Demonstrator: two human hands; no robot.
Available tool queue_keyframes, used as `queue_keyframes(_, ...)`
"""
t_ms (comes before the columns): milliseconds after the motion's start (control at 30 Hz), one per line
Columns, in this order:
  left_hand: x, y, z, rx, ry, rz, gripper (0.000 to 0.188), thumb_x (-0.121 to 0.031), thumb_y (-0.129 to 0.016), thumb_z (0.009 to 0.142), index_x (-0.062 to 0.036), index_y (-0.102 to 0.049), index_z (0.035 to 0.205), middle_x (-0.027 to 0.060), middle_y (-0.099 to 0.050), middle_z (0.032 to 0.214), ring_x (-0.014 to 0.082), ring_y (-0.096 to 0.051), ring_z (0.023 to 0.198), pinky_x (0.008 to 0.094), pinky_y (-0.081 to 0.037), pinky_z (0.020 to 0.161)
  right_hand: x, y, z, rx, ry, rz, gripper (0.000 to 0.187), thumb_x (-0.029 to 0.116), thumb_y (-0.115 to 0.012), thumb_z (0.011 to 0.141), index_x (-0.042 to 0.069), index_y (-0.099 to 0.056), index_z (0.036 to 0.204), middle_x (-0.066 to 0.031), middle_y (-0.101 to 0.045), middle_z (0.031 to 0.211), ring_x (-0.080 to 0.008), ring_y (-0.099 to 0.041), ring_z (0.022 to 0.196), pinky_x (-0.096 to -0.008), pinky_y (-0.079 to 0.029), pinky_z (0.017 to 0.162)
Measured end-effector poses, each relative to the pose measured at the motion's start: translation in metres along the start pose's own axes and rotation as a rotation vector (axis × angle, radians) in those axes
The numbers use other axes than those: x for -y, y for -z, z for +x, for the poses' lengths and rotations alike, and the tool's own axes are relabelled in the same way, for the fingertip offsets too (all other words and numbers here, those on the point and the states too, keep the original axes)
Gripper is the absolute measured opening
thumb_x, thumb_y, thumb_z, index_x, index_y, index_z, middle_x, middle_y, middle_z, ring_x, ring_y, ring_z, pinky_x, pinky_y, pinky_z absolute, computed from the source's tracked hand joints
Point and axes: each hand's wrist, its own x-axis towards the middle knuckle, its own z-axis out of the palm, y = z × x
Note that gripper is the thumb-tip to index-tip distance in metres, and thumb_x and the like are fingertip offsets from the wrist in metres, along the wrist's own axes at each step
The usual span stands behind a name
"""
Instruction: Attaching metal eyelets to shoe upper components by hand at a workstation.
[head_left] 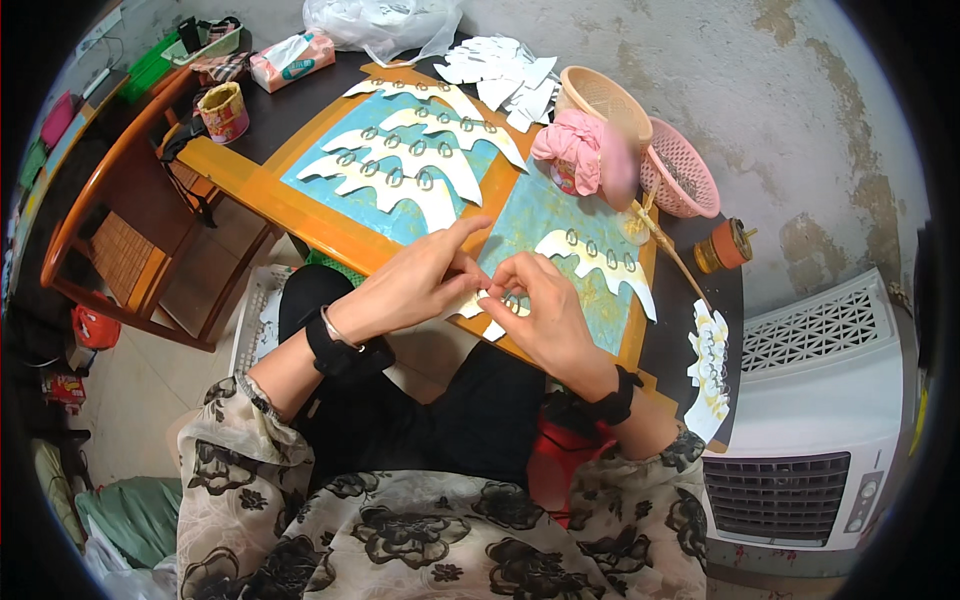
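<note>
My left hand and my right hand meet over the table's near edge, fingertips pinched close together. The left index finger sticks out; the thumb and other fingers are closed. Whatever the fingertips hold is too small to make out. Beneath them lies a white scalloped card piece with oval metal rings, mostly hidden by my hands. Just beyond my right hand, a similar ringed piece rests on a blue sheet. Several more ringed pieces lie in rows on another blue sheet at the left.
Blank white cut-outs are heaped at the back. Beside them are a beige basket, a pink basket, pink cloth and a glue-smeared stick. A jar and an air cooler stand right, a wooden chair left.
</note>
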Motion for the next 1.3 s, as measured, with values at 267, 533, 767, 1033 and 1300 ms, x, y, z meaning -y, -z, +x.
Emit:
queue_keyframes(267,0.002,0.007,0.009,0.076,0.086,-0.056,0.071,-0.011,-0.071,0.102,-0.0036,-0.034,0.163,0.011,-0.078,0.099,0.0177,-0.071,0.087,0.0334,-0.055,0.087,0.021,-0.01,0.008,-0.049,-0.17,-0.208,0.03,0.003,-0.075,0.087,0.008,-0.056,0.11,-0.0071,-0.067,0.09,-0.0325,-0.065,0.09,-0.0475,-0.047,0.083)
queue_keyframes(533,-0.002,0.01,0.009,0.086,0.06,-0.082,0.077,-0.001,-0.075,0.095,-0.0073,-0.039,0.162,0.0087,-0.079,0.096,0.0171,-0.07,0.078,0.0329,-0.056,0.079,0.022,-0.02,0.002,-0.187,-0.027,-0.235,0.028,-0.002,-0.071,0.086,0.009,-0.057,0.107,-0.0089,-0.061,0.09,-0.0319,-0.062,0.091,-0.0458,-0.044,0.081)
queue_keyframes(767,-0.001,0.008,0.005,0.073,-0.048,0.039,0.08,0.001,-0.077,0.089,-0.0098,-0.043,0.16,0.008,-0.079,0.096,0.0195,-0.073,0.08,0.0333,-0.056,0.077,0.008,-0.021,-0.011,-0.181,-0.007,0.04,0.025,-0.005,-0.072,0.083,0.006,-0.057,0.101,-0.0111,-0.06,0.096,-0.0346,-0.059,0.092,-0.0465,-0.047,0.082)
queue_keyframes(1033,-0.003,0.005,0.005,0.048,-0.019,0.072,0.092,0.001,-0.077,0.089,-0.0126,-0.029,0.166,0.007,-0.076,0.098,0.0219,-0.073,0.086,0.0352,-0.058,0.08,0.021,-0.024,-0.013,-0.192,-0.059,-0.239,0.019,-0.002,-0.069,0.088,0.006,-0.065,0.104,-0.0118,-0.066,0.095,-0.0345,-0.06,0.094,-0.0477,-0.047,0.085)
queue_keyframes(1300,0.002,0.0,0.005,0.051,0.034,-0.027,0.094,0.003,-0.074,0.09,-0.0109,-0.024,0.168,0.008,-0.076,0.101,0.0195,-0.072,0.088,0.0336,-0.058,0.083,0.031,-0.035,-0.018,-0.254,-0.069,-0.351,0.018,-0.001,-0.07,0.087,0.004,-0.066,0.103,-0.0123,-0.066,0.097,-0.0351,-0.059,0.097,-0.047,-0.045,0.088)
